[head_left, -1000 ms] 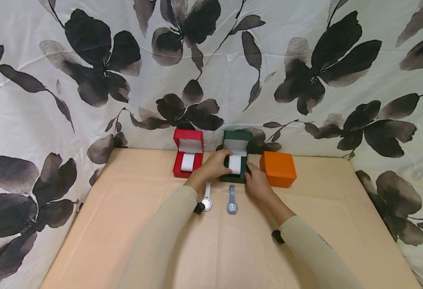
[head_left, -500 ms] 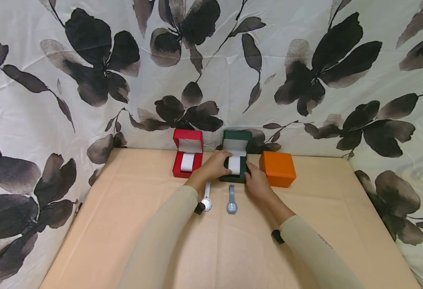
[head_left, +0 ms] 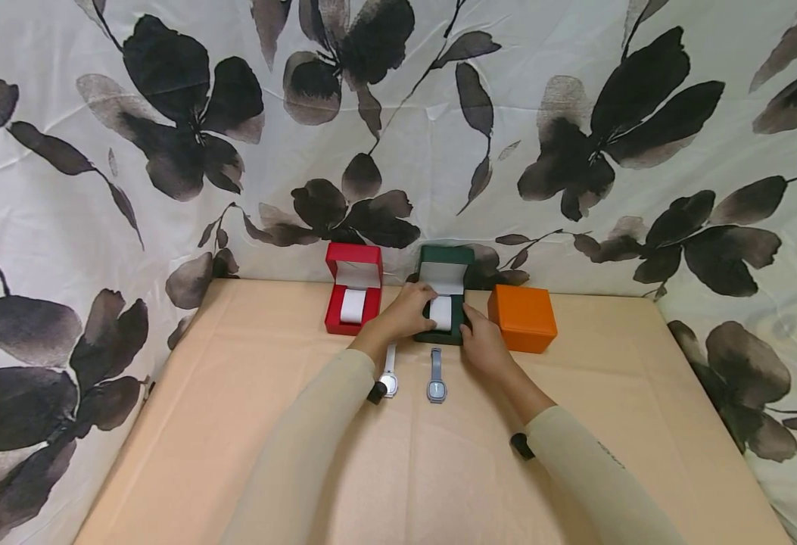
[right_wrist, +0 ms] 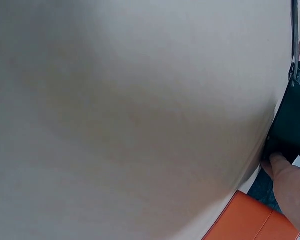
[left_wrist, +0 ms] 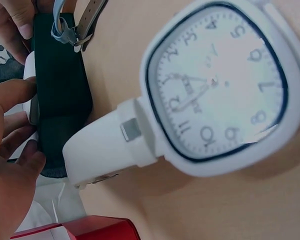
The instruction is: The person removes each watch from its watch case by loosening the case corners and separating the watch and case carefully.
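Observation:
A green watch box (head_left: 446, 256) stands with its lid raised, a white cushion (head_left: 441, 312) inside. My left hand (head_left: 403, 312) grips its left side, the thumb by the front edge of the cushion. On the opposite side my right hand (head_left: 485, 342) holds the box between thumb and fingers. Its fingertips on the far side are partly hidden. In front of the box lies a watch with a blue-grey strap (head_left: 436, 386). Beside it a white watch (left_wrist: 215, 85), close to the left wrist camera, lies partly under my left wrist in the head view.
To the left a red watch box (head_left: 353, 253) sits with its lid up and a white cushion inside. A closed orange box (head_left: 524, 319) stands just right of my right hand. Behind the table (head_left: 616, 393) hangs a floral cloth (head_left: 452, 151).

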Demonstrator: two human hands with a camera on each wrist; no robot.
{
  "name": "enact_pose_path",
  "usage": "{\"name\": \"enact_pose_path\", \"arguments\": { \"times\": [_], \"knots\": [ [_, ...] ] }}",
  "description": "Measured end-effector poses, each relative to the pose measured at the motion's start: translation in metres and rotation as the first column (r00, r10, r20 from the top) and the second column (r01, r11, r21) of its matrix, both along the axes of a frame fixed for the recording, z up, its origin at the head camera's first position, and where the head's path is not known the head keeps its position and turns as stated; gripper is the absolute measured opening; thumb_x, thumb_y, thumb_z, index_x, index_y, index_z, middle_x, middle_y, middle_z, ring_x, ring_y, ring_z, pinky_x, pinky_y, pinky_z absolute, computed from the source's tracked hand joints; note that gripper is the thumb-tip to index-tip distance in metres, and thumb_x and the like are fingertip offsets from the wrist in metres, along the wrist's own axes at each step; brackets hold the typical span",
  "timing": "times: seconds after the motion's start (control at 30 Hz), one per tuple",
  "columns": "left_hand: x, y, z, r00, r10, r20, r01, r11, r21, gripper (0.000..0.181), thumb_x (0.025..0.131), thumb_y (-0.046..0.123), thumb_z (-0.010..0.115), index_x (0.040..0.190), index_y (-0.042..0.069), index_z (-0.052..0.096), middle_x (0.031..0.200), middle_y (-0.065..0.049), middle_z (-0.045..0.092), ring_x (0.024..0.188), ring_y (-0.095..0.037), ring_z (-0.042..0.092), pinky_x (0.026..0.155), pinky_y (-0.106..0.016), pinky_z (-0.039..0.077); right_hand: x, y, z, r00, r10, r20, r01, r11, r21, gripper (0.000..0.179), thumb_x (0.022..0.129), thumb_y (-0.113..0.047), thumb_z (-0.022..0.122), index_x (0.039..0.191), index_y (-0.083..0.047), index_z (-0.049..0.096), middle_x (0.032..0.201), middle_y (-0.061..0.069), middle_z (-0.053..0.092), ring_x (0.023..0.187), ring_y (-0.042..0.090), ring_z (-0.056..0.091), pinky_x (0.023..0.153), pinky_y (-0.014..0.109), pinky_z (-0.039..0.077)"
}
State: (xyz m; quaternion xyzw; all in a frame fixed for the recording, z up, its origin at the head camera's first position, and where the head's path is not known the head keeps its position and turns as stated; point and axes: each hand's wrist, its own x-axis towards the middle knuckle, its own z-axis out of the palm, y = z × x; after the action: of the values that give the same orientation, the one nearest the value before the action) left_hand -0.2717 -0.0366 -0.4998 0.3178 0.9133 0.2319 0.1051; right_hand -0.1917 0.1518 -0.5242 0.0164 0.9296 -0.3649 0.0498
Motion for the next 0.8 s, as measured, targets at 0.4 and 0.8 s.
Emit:
{"name": "enact_pose_path", "arguments": {
  "times": [0.4, 0.8],
  "knots": [
    [0.0040, 0.0038, -0.0024, 0.998, -0.006, -0.056, 0.002, 0.997, -0.071, 0.056, 0.094, 0.024, 0.075, 0.144, 0.004, 0.059, 0.145, -0.013, 0.050, 0.135, -0.030, 0.041, 0.114, -0.037, 0.042, 0.0025, -0.0020, -0.0002, 1.000, -0.006, 0.008, 0.006, 1.000, -0.001, 0.056, 0.109, -0.013, 0.049, 0.160, 0.002, 0.029, 0.165, 0.022, 0.034, 0.153, 0.038, 0.033, 0.122, 0.054, 0.031],
    [0.0071, 0.0009, -0.0062, 0.999, 0.023, -0.031, -0.023, 1.000, -0.001, 0.060, 0.094, 0.023, 0.075, 0.146, 0.002, 0.056, 0.147, -0.013, 0.050, 0.139, -0.029, 0.041, 0.117, -0.036, 0.041, 0.0048, -0.0025, 0.0017, 1.000, -0.005, 0.019, 0.006, 1.000, -0.018, 0.057, 0.110, -0.016, 0.047, 0.161, 0.001, 0.028, 0.166, 0.022, 0.031, 0.154, 0.038, 0.032, 0.123, 0.055, 0.030]
  ]
}}
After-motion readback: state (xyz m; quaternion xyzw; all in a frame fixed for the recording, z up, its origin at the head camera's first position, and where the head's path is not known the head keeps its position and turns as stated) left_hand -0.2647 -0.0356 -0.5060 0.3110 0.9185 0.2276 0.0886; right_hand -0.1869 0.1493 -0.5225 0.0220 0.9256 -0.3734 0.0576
